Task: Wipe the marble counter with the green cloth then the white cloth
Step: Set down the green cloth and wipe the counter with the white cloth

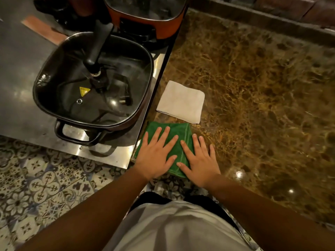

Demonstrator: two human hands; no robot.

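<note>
Far left: patterned floor tiles (pixel 41 185) below a steel worktop (pixel 20 57). On the worktop, a square black pot (pixel 94 78) under a glass lid, its long black handle (pixel 98 42) pointing up and away toward the back edge; a loop handle at the near side. Behind it, at the back edge, an orange pot (pixel 145 17), only partly seen.

Just right of the worktop's edge, the marble counter (pixel 262 87), brown and veined, glossy with light spots. Near its left edge, the white cloth (pixel 181 102), folded to a rough square, turned slightly so one corner points to the back left; lying flat, untouched.

Touching or almost touching its near side, the green cloth (pixel 174 131), folded, at the near left corner of the counter, long axis running from the near edge toward the back, tilted a little to the right. Flat on its left half, the left hand (pixel 155 156), fingers spread wide, palm down, gripping nothing. Flat on its right edge, the right hand (pixel 201 160), fingers also spread wide, outer fingers resting on bare marble. Thumbs nearly meeting over the cloth's middle.
</note>
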